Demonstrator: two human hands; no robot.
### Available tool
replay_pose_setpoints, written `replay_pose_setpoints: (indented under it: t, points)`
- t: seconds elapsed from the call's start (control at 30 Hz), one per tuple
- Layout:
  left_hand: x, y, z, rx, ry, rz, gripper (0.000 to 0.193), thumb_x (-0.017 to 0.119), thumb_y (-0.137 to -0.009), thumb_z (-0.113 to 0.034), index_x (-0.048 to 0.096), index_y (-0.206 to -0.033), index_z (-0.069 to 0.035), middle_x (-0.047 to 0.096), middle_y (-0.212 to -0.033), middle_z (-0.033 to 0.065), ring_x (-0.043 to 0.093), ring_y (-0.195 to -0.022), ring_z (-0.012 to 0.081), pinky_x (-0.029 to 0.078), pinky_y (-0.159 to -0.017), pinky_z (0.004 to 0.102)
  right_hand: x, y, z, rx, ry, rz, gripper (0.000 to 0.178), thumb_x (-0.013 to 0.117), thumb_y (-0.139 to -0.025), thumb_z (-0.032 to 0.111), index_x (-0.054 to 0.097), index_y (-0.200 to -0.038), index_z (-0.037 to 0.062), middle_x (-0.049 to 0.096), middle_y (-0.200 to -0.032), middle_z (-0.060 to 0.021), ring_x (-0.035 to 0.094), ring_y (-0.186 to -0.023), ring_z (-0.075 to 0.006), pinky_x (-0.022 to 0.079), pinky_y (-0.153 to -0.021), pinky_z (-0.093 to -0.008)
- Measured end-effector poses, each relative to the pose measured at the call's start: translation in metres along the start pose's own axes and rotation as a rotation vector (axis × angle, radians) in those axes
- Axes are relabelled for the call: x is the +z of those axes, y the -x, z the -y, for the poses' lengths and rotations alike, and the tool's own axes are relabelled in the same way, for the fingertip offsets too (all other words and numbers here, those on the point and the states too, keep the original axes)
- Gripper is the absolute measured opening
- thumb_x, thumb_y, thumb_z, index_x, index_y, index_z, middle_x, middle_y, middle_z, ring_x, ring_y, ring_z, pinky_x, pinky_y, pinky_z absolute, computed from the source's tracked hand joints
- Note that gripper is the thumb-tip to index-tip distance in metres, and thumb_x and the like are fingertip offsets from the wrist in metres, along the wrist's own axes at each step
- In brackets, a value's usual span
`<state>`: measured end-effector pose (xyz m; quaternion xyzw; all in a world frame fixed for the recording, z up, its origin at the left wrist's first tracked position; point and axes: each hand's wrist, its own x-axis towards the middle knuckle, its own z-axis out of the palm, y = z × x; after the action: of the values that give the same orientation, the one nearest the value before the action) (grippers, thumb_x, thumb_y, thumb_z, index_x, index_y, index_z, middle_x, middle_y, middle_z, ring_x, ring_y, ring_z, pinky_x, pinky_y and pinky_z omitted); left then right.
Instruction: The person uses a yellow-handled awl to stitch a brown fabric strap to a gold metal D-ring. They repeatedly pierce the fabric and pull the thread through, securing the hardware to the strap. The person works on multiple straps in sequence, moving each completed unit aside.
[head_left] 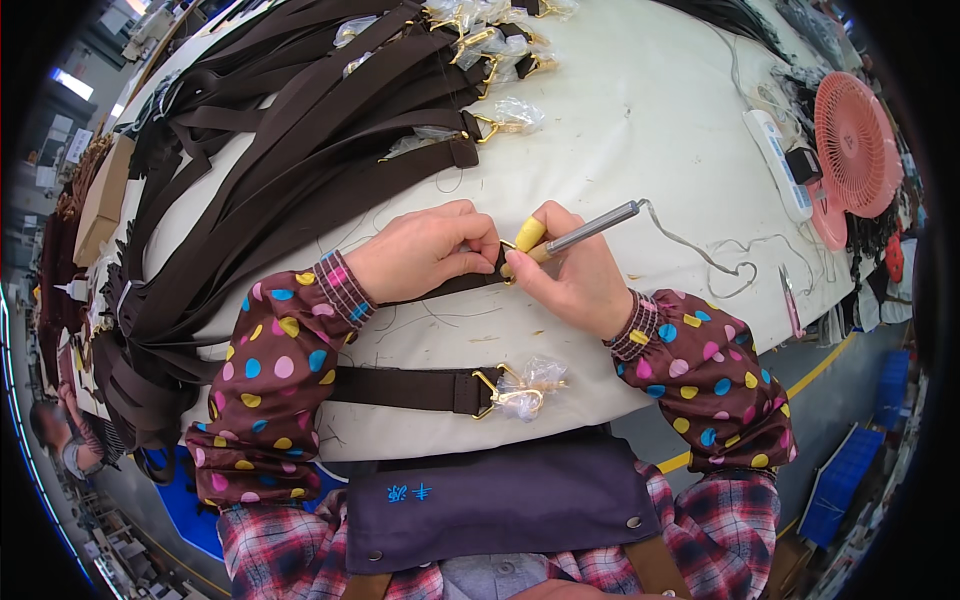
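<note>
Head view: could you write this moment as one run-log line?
left hand: pinching dark strap near its end | right hand: gripping corded pen-like tool at that end | nearby: pink fan

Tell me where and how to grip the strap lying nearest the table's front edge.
Probably best: pinch the dark brown strap across its width, just left of its gold ring, coming from the near edge of the table. It lies flat and straight there; clear plastic wrap clutters its right end, and the left sleeve covers it further left.
</note>
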<state>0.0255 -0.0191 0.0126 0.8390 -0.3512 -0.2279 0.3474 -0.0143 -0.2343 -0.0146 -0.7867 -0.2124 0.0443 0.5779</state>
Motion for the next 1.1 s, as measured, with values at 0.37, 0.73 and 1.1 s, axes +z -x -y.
replay_pose_setpoints:
  t: [0.37,0.73,1.1]
  points:
    - [-0.0006,0.0029,-0.0022,-0.300,0.276,-0.075,0.008,0.058,-0.095,-0.013,0.053,-0.097,-0.006,0.053,-0.082,-0.0007,0.053,-0.074,0.0059,0.047,-0.058,0.0218,0.0007,-0.0022,0.0041,0.013,-0.014,-0.062,0.018,0.064,-0.090,0.007,0.047,-0.091,0.0019,0.054,-0.076,-0.0006,0.053,-0.069,-0.0056,0.045,-0.060,-0.0229]
    - [0.0028,0.0053,0.0012,-0.237,0.264,-0.138,0.011,0.059,-0.094,-0.014,0.053,-0.097,-0.005,0.055,-0.084,0.0051,0.056,-0.068,0.0115,0.048,-0.056,0.0266,0.0061,-0.0083,-0.0043,0.055,0.006,-0.029,0.019,0.066,-0.091,0.008,0.048,-0.093,0.0014,0.055,-0.078,-0.0013,0.053,-0.065,-0.0040,0.045,-0.055,-0.0207]
    - [0.0037,0.0050,0.0024,-0.196,0.231,-0.151,0.011,0.060,-0.094,-0.013,0.053,-0.096,-0.005,0.056,-0.086,0.0064,0.056,-0.069,0.0138,0.047,-0.063,0.0294,0.0068,-0.0085,-0.0057,0.065,0.001,-0.025,0.019,0.065,-0.091,0.007,0.047,-0.095,0.0008,0.055,-0.078,-0.0017,0.054,-0.065,-0.0042,0.046,-0.055,-0.0208]
